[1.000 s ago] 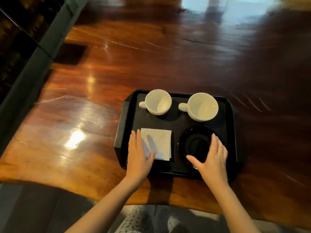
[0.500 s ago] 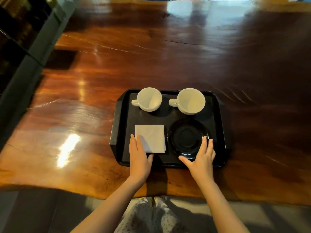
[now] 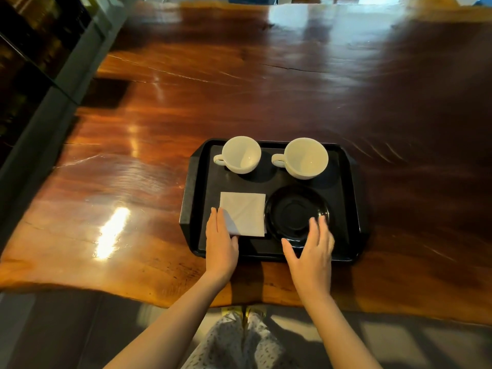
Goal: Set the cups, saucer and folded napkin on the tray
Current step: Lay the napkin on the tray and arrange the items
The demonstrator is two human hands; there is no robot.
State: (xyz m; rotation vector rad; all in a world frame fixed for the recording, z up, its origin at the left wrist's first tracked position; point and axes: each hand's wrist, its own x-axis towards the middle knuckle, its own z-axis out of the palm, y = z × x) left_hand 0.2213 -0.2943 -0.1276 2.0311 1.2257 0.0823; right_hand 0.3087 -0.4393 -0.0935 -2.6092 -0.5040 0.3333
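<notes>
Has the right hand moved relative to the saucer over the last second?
Yes. The right hand has drawn back toward the person: its fingertips now reach only the saucer at its near-right rim, the palm over the tray near edge.

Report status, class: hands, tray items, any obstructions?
Left hand flat on napkin, right hand open over saucer. Both cups on tray. Nothing obstructing.

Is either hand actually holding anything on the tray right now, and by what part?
Nothing is held. The left hand lies flat on the napkin's near left corner; the right hand is open over the saucer's near rim.
</notes>
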